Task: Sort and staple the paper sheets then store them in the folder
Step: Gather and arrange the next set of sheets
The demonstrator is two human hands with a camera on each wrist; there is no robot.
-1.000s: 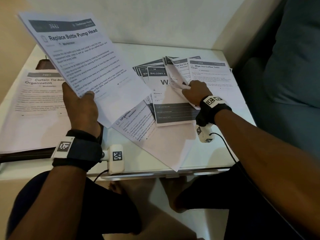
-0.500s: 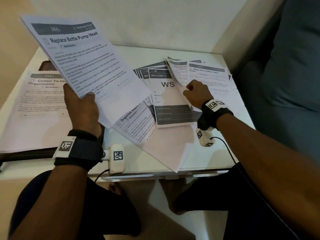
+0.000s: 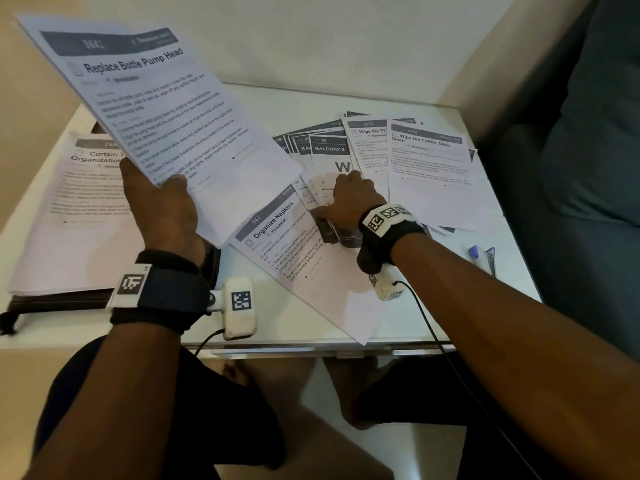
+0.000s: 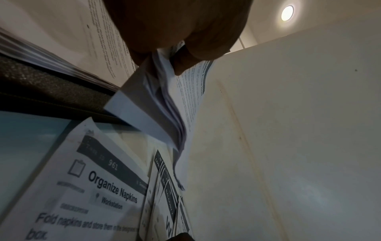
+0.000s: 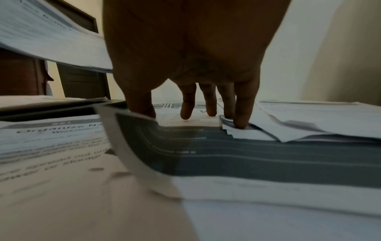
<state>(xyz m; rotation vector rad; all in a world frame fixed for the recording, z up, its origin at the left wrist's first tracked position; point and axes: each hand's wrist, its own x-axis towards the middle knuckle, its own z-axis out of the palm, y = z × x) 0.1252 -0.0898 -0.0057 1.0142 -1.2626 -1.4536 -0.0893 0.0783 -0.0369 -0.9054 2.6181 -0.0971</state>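
Note:
My left hand (image 3: 162,197) grips a stack of sheets (image 3: 156,109) headed "Replace Bottle Pump Head", raised and tilted above the table's left side; the left wrist view shows its thumb and fingers pinching the stack's lower edge (image 4: 156,104). My right hand (image 3: 348,195) lies on the fanned "Balcony 2" sheets (image 3: 327,150) at mid-table. Its straight fingers (image 5: 241,117) press down on them, and the top sheet's near corner (image 5: 128,146) curls up beside the thumb. An "Organize Napkins" sheet (image 3: 311,271) lies underneath. A dark folder (image 3: 52,301) at the left carries the "Curtain Tie-back" pile (image 3: 76,220).
"Wipe the TV" (image 3: 367,140) and "Wipe the Coffee Table" (image 3: 433,174) sheets overlap at the right of the white table (image 3: 298,109). A small blue stapler (image 3: 483,258) sits near the right front edge. A grey-blue sofa (image 3: 588,168) borders the right side, a wall the back.
My right hand has let down the "Wipe the TV" sheet it was lifting and slid left and nearer onto the Balcony sheets. The left hand keeps its stack raised.

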